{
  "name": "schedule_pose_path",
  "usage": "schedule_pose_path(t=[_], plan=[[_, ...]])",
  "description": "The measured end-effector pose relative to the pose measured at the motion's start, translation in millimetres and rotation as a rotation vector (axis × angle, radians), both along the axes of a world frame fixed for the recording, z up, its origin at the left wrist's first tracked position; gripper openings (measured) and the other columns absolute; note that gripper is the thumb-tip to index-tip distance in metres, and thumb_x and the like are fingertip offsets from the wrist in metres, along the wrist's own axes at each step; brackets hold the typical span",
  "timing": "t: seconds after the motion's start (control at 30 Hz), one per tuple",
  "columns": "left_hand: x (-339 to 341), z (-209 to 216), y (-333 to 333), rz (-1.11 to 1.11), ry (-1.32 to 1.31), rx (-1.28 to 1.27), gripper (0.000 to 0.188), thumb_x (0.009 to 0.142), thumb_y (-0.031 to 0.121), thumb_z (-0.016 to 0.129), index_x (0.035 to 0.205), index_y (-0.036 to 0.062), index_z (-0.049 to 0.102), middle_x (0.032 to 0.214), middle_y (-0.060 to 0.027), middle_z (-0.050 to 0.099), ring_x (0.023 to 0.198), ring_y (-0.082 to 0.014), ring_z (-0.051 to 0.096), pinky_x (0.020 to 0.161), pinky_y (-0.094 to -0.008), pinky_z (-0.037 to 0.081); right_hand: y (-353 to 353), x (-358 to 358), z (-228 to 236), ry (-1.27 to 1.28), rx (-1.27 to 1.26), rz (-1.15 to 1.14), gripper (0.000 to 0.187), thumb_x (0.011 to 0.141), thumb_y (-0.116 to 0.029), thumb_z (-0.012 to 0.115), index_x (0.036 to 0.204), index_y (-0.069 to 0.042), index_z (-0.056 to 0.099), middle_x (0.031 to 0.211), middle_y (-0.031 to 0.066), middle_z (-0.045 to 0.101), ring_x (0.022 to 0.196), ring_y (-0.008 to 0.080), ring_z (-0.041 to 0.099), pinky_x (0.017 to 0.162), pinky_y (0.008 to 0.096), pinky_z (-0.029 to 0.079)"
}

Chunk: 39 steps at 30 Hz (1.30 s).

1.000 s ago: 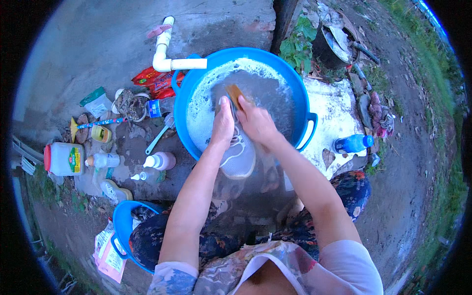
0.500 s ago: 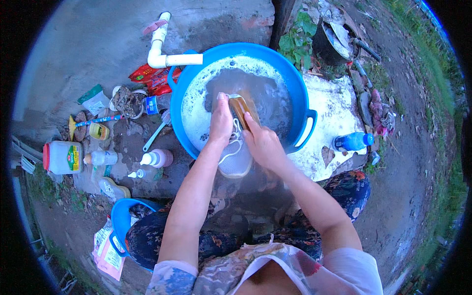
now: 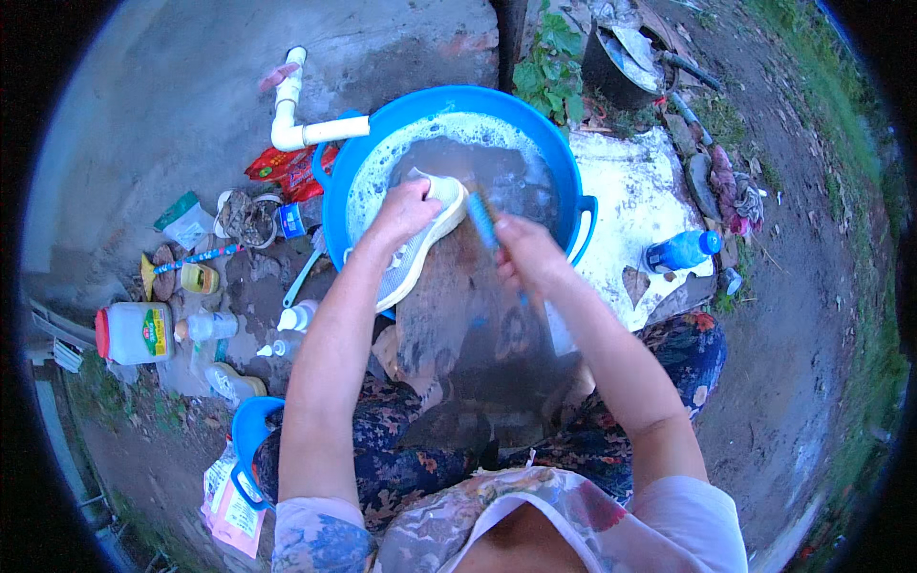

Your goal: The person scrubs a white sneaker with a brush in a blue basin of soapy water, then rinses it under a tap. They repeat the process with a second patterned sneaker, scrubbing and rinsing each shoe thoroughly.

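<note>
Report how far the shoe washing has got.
Done: basin holds sudsy water, and the shoe is wet and soapy. In hand: left hand pins the shoe on the board while right hand holds a brush. Left: rinsing; no second shoe visible.

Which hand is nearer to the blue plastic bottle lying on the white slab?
The right hand. It holds a blue brush at the basin's near edge, closer to the bottle. The left hand presses the shoe, further away.

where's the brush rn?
Head view, centre: the brush is in the right hand, over the near rim of the blue tub, just right of the shoe under the left hand.
</note>
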<state>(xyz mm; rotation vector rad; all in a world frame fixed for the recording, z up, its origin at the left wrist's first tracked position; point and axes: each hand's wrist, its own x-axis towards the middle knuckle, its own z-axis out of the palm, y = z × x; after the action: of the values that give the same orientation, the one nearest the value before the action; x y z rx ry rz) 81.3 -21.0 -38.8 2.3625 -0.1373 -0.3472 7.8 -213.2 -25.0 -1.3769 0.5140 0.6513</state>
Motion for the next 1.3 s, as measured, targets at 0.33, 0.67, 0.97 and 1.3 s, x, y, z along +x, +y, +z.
schedule_pose_path(t=[0.33, 0.67, 0.97, 1.3], plan=[[-26.9, -21.8, -18.0, 0.052, -0.128, -0.099, 0.024, 0.076, 0.013, 0.05, 0.095, -0.0008, 0.054, 0.099, -0.0229, 0.057, 0.095, -0.0396, 0.054, 0.082, -0.0451, 0.042, 23.9, 16.3, -24.8, -0.166, -0.032, -0.045, 0.038, 0.091, -0.023, 0.043, 0.124, -0.005, 0.049, 0.063, 0.0089, 0.051, 0.046, 0.0164, 0.052, 0.043, 0.0324, 0.043], [-8.9, -13.1, -3.6, -0.337, -0.312, -0.008, 0.012, 0.07, 0.006, 0.049, 0.079, -0.001, 0.046, 0.082, -0.0201, 0.052, 0.083, -0.0376, 0.053, 0.073, -0.0445, 0.042, 12.7, 68.1, -27.6, -0.245, -0.105, 0.038, 0.045, 0.09, -0.022, 0.048, 0.131, -0.005, 0.045, 0.075, 0.0108, 0.059, 0.055, 0.0175, 0.053, 0.052, 0.0321, 0.047], [-23.7, -24.2, -43.8, 0.107, -0.147, 0.143, 0.034, 0.083, 0.02, 0.056, 0.107, -0.0024, 0.057, 0.102, -0.0186, 0.062, 0.095, -0.0261, 0.061, 0.084, -0.0347, 0.046, 13.9, 36.2, -38.8, -0.275, -0.209, 0.042, 0.047, 0.091, -0.028, 0.045, 0.129, 0.001, 0.044, 0.077, 0.0153, 0.062, 0.052, 0.0223, 0.058, 0.054, 0.0352, 0.049], [-28.6, -44.0, -14.7, 0.191, 0.027, -0.518, 0.031, 0.084, 0.011, 0.054, 0.112, -0.0009, 0.058, 0.109, -0.0118, 0.061, 0.099, -0.0182, 0.057, 0.087, -0.0315, 0.043, 24.8, 36.9, -36.4, -0.579, -0.582, 0.219, 0.045, 0.089, -0.031, 0.046, 0.119, 0.002, 0.05, 0.103, 0.0296, 0.058, 0.104, 0.0437, 0.053, 0.09, 0.0458, 0.042]])
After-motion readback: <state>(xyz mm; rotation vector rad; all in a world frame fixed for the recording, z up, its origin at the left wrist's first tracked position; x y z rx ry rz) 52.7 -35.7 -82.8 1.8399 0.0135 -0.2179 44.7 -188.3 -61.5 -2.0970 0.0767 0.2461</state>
